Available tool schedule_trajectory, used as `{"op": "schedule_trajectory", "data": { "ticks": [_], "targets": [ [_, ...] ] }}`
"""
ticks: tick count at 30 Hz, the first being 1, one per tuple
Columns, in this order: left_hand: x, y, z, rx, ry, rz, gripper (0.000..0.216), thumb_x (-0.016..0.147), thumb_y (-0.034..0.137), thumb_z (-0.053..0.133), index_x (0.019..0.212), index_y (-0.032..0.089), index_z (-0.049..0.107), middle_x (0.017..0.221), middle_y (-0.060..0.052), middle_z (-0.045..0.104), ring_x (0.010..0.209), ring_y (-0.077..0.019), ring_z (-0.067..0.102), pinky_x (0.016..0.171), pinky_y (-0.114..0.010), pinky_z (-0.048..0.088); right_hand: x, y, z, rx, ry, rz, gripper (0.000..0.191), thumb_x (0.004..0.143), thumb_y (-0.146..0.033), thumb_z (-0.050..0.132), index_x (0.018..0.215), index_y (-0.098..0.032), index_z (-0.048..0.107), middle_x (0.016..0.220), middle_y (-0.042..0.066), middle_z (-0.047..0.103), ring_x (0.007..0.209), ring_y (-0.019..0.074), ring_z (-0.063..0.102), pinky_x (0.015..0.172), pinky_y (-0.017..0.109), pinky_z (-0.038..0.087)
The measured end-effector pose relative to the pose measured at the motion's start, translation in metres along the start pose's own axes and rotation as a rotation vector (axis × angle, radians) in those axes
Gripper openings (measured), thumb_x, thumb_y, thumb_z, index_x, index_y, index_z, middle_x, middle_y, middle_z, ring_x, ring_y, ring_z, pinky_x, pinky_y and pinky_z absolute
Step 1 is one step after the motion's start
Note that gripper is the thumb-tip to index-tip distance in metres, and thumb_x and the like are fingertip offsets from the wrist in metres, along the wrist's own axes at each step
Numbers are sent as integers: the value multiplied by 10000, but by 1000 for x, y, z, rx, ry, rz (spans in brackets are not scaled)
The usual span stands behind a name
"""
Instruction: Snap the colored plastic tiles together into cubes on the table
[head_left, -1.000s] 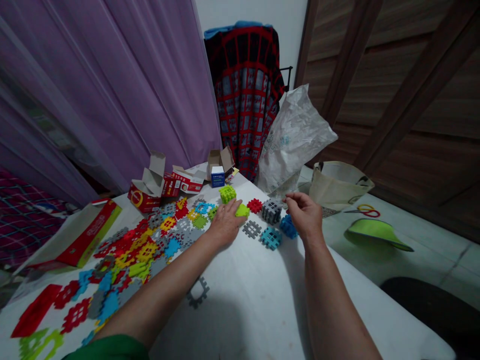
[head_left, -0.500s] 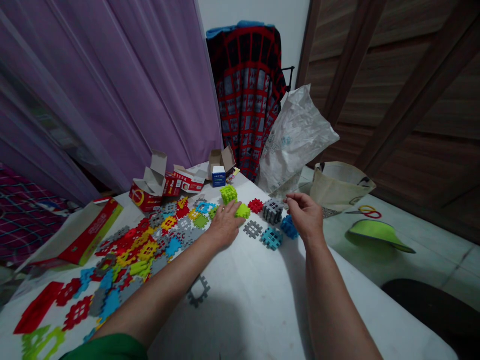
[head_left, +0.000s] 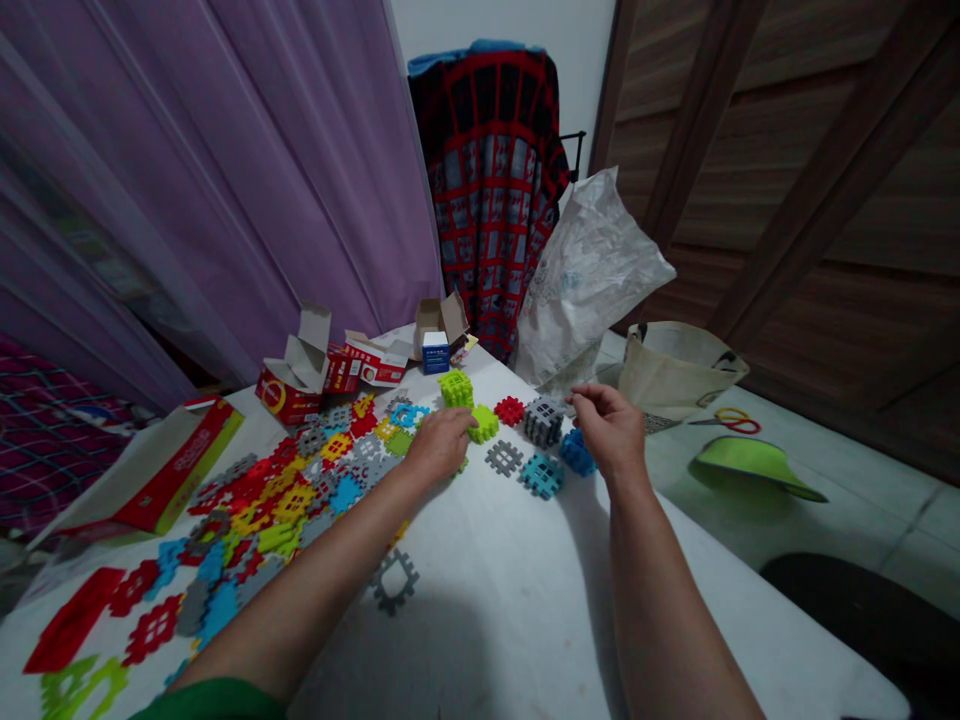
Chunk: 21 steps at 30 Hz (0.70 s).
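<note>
My left hand (head_left: 439,443) is closed on a lime green waffle block piece (head_left: 484,424) near the far part of the white table (head_left: 510,600). My right hand (head_left: 609,430) hovers with fingers pinched together, beside a blue block cube (head_left: 576,452) and a grey block cube (head_left: 543,421); whether anything is in the pinch is hidden. A lime green cube (head_left: 455,388), a red piece (head_left: 510,410), a flat grey piece (head_left: 503,458) and a light blue piece (head_left: 541,475) lie between the hands. A spread of several coloured flat pieces (head_left: 277,500) covers the table's left side.
Opened red cardboard boxes (head_left: 300,375) and a small blue box (head_left: 435,352) stand at the table's far edge. A large red box (head_left: 161,465) lies left. A crumpled plastic bag (head_left: 589,275), a cloth bag (head_left: 675,370), scissors (head_left: 731,420) and a green visor (head_left: 754,465) are to the right.
My left hand has lifted slightly and drawn back to the left, fingers curling on the lime green piece. My right hand has barely moved.
</note>
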<state>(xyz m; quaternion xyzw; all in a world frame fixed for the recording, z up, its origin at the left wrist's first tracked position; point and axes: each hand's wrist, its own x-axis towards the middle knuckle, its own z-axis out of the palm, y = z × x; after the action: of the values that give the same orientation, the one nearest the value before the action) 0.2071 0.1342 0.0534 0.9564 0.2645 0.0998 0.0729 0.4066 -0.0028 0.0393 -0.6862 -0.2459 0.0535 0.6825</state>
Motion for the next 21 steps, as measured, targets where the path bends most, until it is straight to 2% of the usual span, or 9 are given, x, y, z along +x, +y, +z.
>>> {"op": "schedule_trajectory", "data": {
  "ticks": [3, 7, 13, 21],
  "targets": [
    [2, -9, -4, -10, 36, -58, 422, 807, 43, 431, 1094, 192, 704, 1152, -78, 705, 1098, -222, 627, 999, -377, 461, 0, 1, 0, 1, 5, 0, 315, 711, -418, 611, 866, -160, 702, 732, 37, 703, 558, 137, 568, 553, 271, 458],
    [-3, -12, -7, 30, 26, -52, 462, 784, 29, 451, 1127, 211, 701, 1187, -69, 696, 1112, -229, 621, 1010, -384, 453, 1, 1, 1, 14, 0, -11, 293, 708, -403, 609, 850, -165, 703, 750, 42, 709, 631, 157, 607, 601, 287, 486],
    [-20, -1, -9, 39, 6, -5, 455, 809, 49, 455, 1151, 239, 688, 1185, -54, 694, 1132, -237, 595, 1011, -409, 432, 1, 1, 1, 5, -4, -15, 296, 709, -400, 598, 857, -165, 701, 758, 44, 711, 642, 161, 609, 606, 289, 486],
    [-25, 0, -12, 69, -22, -63, 371, 885, 223, 517, 1240, 189, 618, 1260, -104, 651, 1166, -262, 564, 1005, -422, 405, 0, 0, 1, -28, -7, -18, 312, 696, -418, 599, 854, -167, 699, 752, 43, 710, 639, 170, 614, 615, 305, 491]
  ]
}}
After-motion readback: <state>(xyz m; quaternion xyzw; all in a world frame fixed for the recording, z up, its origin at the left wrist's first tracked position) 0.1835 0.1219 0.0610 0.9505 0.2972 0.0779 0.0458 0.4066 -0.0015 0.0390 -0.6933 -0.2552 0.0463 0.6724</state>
